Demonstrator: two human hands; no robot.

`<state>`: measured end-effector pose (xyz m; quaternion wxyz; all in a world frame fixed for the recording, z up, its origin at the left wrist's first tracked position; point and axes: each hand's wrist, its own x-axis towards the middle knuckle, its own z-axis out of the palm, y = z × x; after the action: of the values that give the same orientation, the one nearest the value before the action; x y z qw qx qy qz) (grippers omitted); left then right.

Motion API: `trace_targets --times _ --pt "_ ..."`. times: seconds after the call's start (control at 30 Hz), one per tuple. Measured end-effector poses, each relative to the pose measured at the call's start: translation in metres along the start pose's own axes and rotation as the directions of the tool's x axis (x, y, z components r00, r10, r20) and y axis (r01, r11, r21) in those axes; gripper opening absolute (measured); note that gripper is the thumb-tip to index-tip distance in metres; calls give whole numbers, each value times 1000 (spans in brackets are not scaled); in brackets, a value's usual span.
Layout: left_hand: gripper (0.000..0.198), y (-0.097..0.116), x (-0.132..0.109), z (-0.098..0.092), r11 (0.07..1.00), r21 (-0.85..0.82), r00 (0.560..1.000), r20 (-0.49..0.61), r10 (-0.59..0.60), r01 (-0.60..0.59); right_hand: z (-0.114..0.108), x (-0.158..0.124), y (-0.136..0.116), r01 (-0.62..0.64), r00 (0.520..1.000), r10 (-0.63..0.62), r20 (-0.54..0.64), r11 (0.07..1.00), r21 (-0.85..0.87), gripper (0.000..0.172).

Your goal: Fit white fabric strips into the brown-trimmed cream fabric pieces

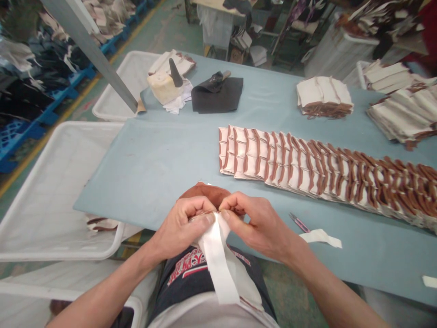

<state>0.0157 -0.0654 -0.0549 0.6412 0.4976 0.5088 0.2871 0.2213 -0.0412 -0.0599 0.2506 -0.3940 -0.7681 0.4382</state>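
Note:
My left hand (184, 223) and my right hand (254, 223) meet at the near edge of the blue table (153, 164). Both pinch the top edge of a brown leather piece (205, 191) with their fingers closed on it. A white tape strip (218, 264) hangs from between the thumbs down over my lap. To the right, a long row of overlapping brown-and-white leather pieces (324, 168) lies across the table.
Small scissors (298, 222) and a white tape scrap (321, 237) lie right of my hands. Stacks of pieces (324, 96) stand at the far right. A black cloth (216, 93) and a cream block (165, 84) sit at the back. White trays (51, 191) stand on the left.

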Motion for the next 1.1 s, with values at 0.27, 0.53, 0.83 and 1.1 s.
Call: trace_targets --times 0.27,0.53,0.83,1.1 --pt "21 12 1 4 998 59 1000 -1 13 -13 -15 2 -7 320 944 -327 35 891 -322 13" --pt "15 14 2 5 993 116 1000 -23 -13 16 -17 0 -7 447 889 -438 132 770 -456 24" --pt "12 7 5 11 985 166 999 8 -45 43 -13 3 -14 415 892 -425 154 633 -653 33" --pt "18 7 6 7 996 50 994 76 -75 71 -9 5 -3 204 978 -201 47 906 -371 15"
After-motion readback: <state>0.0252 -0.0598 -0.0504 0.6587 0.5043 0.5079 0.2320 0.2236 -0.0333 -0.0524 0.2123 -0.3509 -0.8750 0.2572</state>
